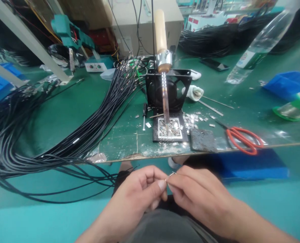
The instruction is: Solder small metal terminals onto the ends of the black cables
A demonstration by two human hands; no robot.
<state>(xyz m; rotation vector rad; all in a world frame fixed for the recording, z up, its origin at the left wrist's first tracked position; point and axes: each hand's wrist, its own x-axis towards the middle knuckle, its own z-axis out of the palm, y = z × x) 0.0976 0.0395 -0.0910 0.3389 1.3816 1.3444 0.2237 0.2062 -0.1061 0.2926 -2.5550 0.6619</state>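
Note:
In front of my lap, below the table edge, my two hands meet at the fingertips. My left hand is closed in a pinch between thumb and index finger; what it grips is too small to name. My right hand pinches a small thin shiny piece, mostly hidden by the fingers. Beyond them on the table stands a soldering iron with a wooden handle, its tip pointing down to a square tray of small metal bits. Behind the iron is a black fan.
A thick bundle of black cables spreads over the table's left and hangs past its edge. Orange-handled scissors, a dark flat block, a small screwdriver, a solder spool and a plastic bottle lie or stand around.

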